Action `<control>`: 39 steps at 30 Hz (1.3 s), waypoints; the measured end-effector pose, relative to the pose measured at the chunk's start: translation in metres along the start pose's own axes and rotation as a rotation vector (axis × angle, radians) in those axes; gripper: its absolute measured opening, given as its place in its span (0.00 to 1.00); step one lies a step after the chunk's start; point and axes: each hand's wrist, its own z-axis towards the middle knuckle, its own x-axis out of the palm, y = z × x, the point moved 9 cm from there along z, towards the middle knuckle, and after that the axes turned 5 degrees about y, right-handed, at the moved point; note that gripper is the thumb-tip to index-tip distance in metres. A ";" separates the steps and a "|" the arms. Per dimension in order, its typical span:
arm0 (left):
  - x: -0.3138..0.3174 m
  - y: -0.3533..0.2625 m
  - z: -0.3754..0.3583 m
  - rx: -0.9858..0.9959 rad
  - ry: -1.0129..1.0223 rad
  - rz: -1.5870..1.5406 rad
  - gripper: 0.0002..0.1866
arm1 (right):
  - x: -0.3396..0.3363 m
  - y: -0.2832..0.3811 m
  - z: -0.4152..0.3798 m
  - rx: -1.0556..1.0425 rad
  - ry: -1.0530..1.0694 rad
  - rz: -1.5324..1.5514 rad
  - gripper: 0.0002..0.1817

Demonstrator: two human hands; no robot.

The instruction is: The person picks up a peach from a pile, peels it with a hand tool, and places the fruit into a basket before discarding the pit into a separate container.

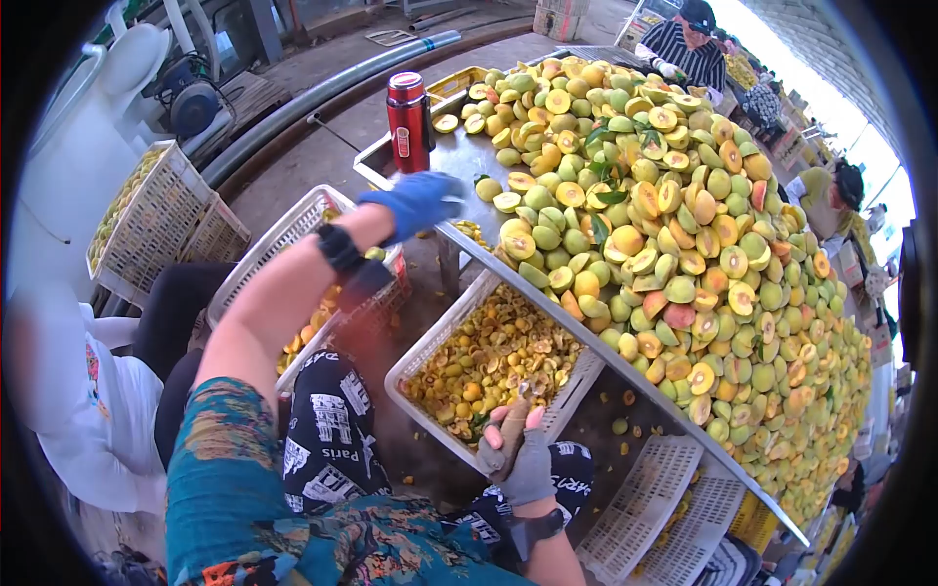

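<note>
My left hand (418,206), in a blue glove, reaches over the left edge of the metal table (476,161), just below a red thermos flask (408,125). Motion smears its fingers, so I cannot tell what they hold. My right hand (520,462), gloved in grey with bare fingertips, grips a wooden-handled tool (512,430) with a short metal tip pointing up. It is over the near rim of a white crate (415,415) holding many small yellow-brown fruit pieces (479,356). A huge heap of halved green and yellow fruit (625,234) covers the table.
Another white crate (278,239) with fruit pieces stands left, beside a person in white (107,420). Stacked crates (156,230) hold more fruit farther left. White crates (640,498) lie under the table at right. Co-workers (689,54) stand along the far side.
</note>
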 end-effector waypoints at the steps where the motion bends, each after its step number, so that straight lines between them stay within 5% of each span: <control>1: 0.012 -0.026 0.013 0.053 0.004 -0.016 0.19 | 0.003 0.001 0.000 -0.001 -0.002 -0.005 0.32; 4: 0.077 -0.056 0.061 0.045 0.015 0.009 0.24 | 0.003 0.005 -0.012 -0.005 -0.089 -0.135 0.32; 7: 0.125 -0.065 0.079 -0.219 0.359 0.063 0.32 | -0.001 0.018 -0.028 -0.064 -0.152 -0.200 0.33; 9: 0.141 -0.058 0.082 -0.193 0.274 0.061 0.33 | -0.003 0.022 -0.040 -0.085 -0.115 -0.126 0.31; 13: 0.066 -0.080 0.039 -0.108 -0.175 -0.160 0.24 | 0.008 0.034 -0.045 -0.158 -0.207 -0.313 0.22; 16: 0.041 -0.097 -0.023 -0.113 -0.252 -0.519 0.23 | 0.041 0.054 -0.041 -0.251 -0.344 -0.801 0.11; 18: 0.063 -0.112 -0.061 -0.124 -0.121 -1.639 0.23 | 0.066 0.052 -0.037 -0.272 -0.298 -0.941 0.11; 19: 0.082 -0.110 -0.078 -0.113 0.019 -1.877 0.26 | 0.081 0.049 -0.034 -0.287 -0.255 -1.084 0.11; 21: 0.062 -0.135 -0.128 -0.013 -0.074 -2.035 0.29 | 0.106 0.042 -0.032 -0.308 -0.237 -1.186 0.12; 24: 0.042 -0.158 -0.185 -0.088 -0.207 -1.992 0.28 | 0.157 0.032 -0.043 -0.627 -0.190 -1.637 0.17; 27: 0.018 -0.177 -0.226 0.068 -0.250 -1.931 0.26 | 0.177 0.012 -0.051 -0.765 -0.166 -1.640 0.17; 39: -0.017 -0.178 -0.281 0.147 -0.423 -1.620 0.24 | 0.190 -0.035 -0.059 -0.557 -0.199 -1.794 0.18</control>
